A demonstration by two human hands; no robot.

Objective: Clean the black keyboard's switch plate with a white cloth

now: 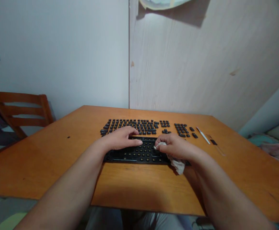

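A black keyboard base (132, 155) without its keycaps lies flat on the wooden table, its switch mounts bare. My left hand (121, 139) rests across its left part, fingers stretched out and thumb apart. In my right hand (174, 145) a crumpled white tissue (178, 164) is pinched, one tip of it touching the base right of the middle and the rest hanging past the near edge. The right end of the base is mostly hidden under that hand. Loose black keycaps (141, 126) lie in keyboard order just behind the base.
Right of the keycaps lie a white pen-like stick (203, 135) and a thin wire tool with a black middle (213, 142). More keycaps (181, 128) sit in a number-pad group. A wooden chair (21, 110) stands at the left. The wooden table (65, 159) reaches back to the wall.
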